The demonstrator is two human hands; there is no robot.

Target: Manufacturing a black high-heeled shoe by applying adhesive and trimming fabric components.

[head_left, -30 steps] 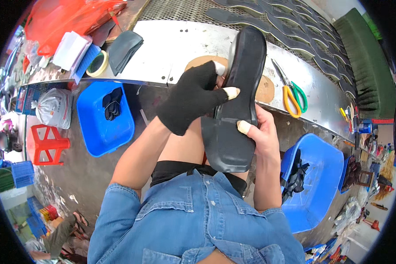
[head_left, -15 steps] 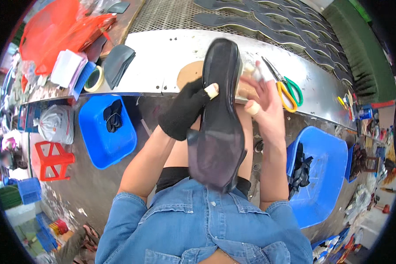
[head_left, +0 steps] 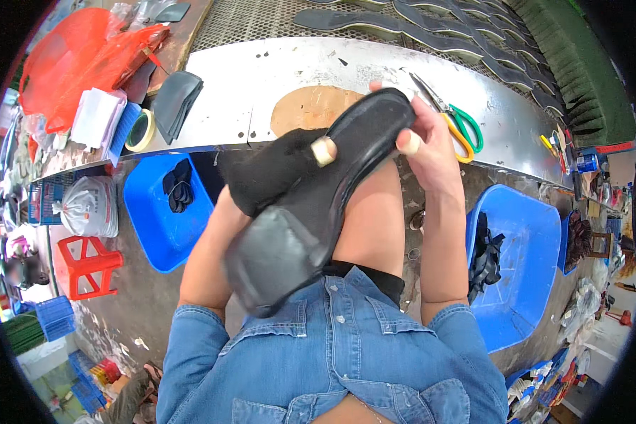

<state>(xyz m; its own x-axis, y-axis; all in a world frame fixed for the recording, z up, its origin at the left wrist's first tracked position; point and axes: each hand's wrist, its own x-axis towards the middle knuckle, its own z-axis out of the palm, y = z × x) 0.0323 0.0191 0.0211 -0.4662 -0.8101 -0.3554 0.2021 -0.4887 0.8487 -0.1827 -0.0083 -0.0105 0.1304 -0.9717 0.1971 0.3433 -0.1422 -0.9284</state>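
A shoe workshop: soles (head_left: 431, 25) on a metal workbench (head_left: 275, 71), scissors (head_left: 459, 120), blue bins (head_left: 523, 240)

**What the view does not show**

The black shoe sole (head_left: 311, 212) covers most of the left hand (head_left: 279, 173), whose glove hides all but one bare fingertip. The right hand (head_left: 427, 145) has its palm turned away behind the sole's toe end. The sole's heel end is blurred. The scissors (head_left: 456, 124) are partly hidden behind the right hand at the metal bench's (head_left: 261, 78) near edge. The dark pieces in the right blue bin (head_left: 523, 261) are too small to tell apart. The red bag (head_left: 85, 56) is cut off by the picture's rim.
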